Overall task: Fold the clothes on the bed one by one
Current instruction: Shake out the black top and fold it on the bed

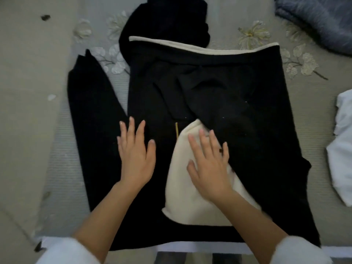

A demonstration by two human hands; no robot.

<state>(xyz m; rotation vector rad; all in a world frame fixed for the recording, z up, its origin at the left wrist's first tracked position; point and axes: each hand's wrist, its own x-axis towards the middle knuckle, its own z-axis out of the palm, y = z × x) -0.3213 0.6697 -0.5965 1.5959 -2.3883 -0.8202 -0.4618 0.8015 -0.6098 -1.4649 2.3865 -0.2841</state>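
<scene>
A black top [247, 111] lies spread flat across the middle of the bed [28, 92], its long axis running from the bottom edge of the frame up to a cream band [209, 49] at its far end. Both hands rest palm-down on it with fingers straight and fanned wide, gripping nothing. The right hand [208, 168] presses on a cream piece [181, 197] that lies over the centre of the body, just right of the midline. The left hand [136, 155] lies on bare black cloth at centre left. The relation that matters is to the left. A loose sleeve [91, 121] stretches outside the body, from lower centre-left up toward the upper left of the frame, roughly parallel to the body's left edge and splaying away from it at the top. It lies just beyond the left hand's outermost finger, so that hand is clearly the nearer one. The right hand would have to cross over. The likely next move is to bring this sleeve rightward over the body. That calls for a grip somewhere along its length while the right hand pins the cream piece. A second dark garment [171, 20] is bunched above the band at top centre, probably waiting its turn. A white cloth [342, 159] sits at the right edge, and a blue-grey blanket [314, 21] fills the upper right corner.
</scene>
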